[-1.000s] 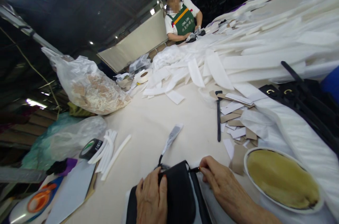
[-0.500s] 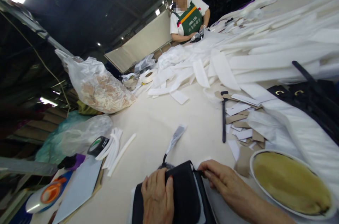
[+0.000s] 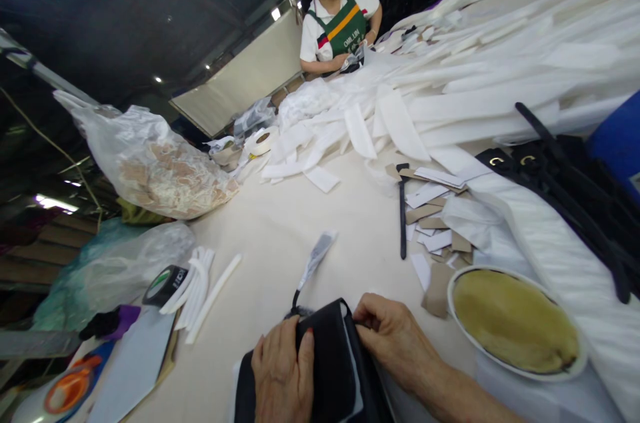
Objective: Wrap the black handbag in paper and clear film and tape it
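A black bag with a flap (image 3: 329,360) lies on the table at the bottom middle, a pale sheet showing along the flap's edge. My left hand (image 3: 284,366) rests flat on top of the bag, fingers stretched forward. On the right, my right hand (image 3: 390,333) is closed in a pinch at the bag's far right edge; the fingertips are partly hidden. Just beyond the bag, a dark strap end wrapped in clear plastic (image 3: 317,258) sticks out across the table.
On the right are a yellow-brown oval dish (image 3: 515,320), card scraps (image 3: 440,210) and black straps (image 3: 565,203). White foam strips (image 3: 470,103) spread behind. To the left lie white tubes (image 3: 197,283), a tape roll (image 3: 165,283) and a clear scrap bag (image 3: 160,163). A person (image 3: 337,23) works opposite.
The view has shifted, so most things appear further left. My right hand's fingers have curled in closer against the bag's edge. My left hand stays on the bag.
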A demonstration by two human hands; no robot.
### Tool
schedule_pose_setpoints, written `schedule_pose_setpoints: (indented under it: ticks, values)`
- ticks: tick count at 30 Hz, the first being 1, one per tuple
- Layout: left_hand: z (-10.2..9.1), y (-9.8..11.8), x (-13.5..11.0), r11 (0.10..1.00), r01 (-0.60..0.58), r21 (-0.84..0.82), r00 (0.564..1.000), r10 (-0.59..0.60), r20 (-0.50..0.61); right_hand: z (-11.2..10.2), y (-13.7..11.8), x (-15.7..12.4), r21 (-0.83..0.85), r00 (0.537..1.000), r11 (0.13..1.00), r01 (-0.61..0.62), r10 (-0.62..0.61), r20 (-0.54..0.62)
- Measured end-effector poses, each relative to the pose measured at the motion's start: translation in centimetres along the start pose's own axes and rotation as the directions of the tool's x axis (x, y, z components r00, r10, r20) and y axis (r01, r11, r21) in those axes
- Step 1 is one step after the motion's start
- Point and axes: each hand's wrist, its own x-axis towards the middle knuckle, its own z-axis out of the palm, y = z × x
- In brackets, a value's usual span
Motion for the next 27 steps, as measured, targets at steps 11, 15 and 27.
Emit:
schedule_pose_setpoints:
  ticks: [11, 15, 27]
  values:
    - [-0.2, -1.9, 0.5, 0.994, -0.101, 0.045, 0.993, 0.098, 0.073, -0.3, -1.0, -0.8, 0.107, 0.964, 0.990, 0.087, -0.111, 0.244]
    - [-0.2, -1.7, 0.5, 0.994, -0.097, 0.059, 0.992, 0.092, 0.082, -2.0, -2.2, -1.0, 0.162, 0.880, 0.964, 0.209, -0.258, 0.399]
    - [0.0, -1.8, 0.3, 0.994, -0.090, 0.069, 0.992, 0.083, 0.090, -0.1, -0.7, -0.9, -0.027, 0.956, 0.979, 0.203, -0.192, 0.222]
